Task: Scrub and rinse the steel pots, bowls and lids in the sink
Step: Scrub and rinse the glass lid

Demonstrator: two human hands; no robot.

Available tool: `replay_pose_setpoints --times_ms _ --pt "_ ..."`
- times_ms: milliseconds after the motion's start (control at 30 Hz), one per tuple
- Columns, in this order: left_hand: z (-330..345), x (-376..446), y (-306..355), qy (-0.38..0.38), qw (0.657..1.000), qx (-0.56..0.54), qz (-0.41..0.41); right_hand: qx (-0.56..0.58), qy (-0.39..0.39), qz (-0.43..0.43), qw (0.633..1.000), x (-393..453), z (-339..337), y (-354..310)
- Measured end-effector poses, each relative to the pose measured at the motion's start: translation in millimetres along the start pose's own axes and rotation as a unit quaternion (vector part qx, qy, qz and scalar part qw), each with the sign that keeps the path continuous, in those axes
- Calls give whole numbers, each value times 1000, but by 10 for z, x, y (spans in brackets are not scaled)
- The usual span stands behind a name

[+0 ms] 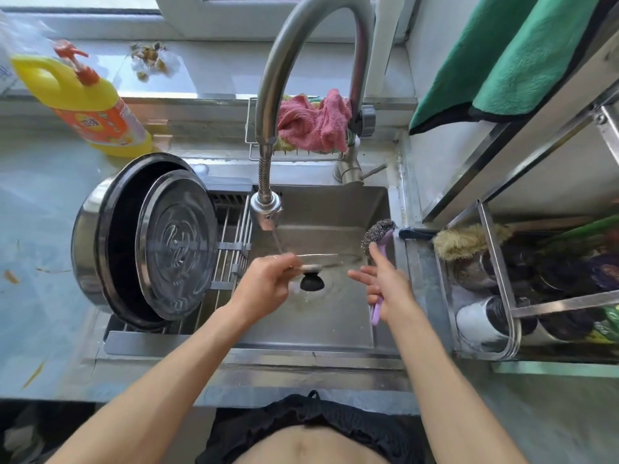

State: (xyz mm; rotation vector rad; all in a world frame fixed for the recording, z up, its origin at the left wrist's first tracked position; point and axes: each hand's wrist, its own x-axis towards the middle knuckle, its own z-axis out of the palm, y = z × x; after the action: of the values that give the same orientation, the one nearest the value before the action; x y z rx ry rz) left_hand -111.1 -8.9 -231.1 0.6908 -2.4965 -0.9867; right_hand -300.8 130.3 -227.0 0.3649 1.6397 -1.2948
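My left hand (268, 279) grips a thin steel lid (320, 259) by its rim, seen edge-on with its black knob (311, 283) pointing down. It is under the faucet head (266, 209), over the sink basin (321, 329), and a thin stream of water falls on it. My right hand (385, 283) holds a purple-handled steel-wool scrubber (376, 236) upright, just right of the lid and apart from it. A large steel pot (90, 236) lies on its side on the left, with a round steel lid (177, 242) leaning in its mouth.
The pot rests on a drain rack (231, 249) across the sink's left part. A yellow detergent bottle (83, 98) stands at the back left. Behind the faucet, a wire basket holds a pink cloth (311, 125). A metal shelf (495, 262) with brushes stands at the right, under green towels (502, 61).
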Motion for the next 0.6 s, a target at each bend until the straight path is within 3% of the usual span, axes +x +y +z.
replay_pose_setpoints --times_ms 100,200,267,333,400,500,600 --pt "-12 -90 -29 -22 978 88 187 6 -16 16 1000 49 50 86" --pt "-59 -154 -118 19 966 136 218 5 -11 33 999 70 96 172" --pt "-65 -224 -191 39 977 138 157 23 -10 39 999 62 136 222" --pt "-49 -297 -241 44 992 109 45 47 -12 35 998 65 183 269" --pt "-57 -355 -185 52 995 -1 -90 68 -17 26 997 83 262 315" --pt "-128 -279 53 132 931 -220 -261 96 -14 7 995 81 375 361" --pt "-73 -192 211 189 867 -321 -331 100 -20 -12 995 22 454 381"
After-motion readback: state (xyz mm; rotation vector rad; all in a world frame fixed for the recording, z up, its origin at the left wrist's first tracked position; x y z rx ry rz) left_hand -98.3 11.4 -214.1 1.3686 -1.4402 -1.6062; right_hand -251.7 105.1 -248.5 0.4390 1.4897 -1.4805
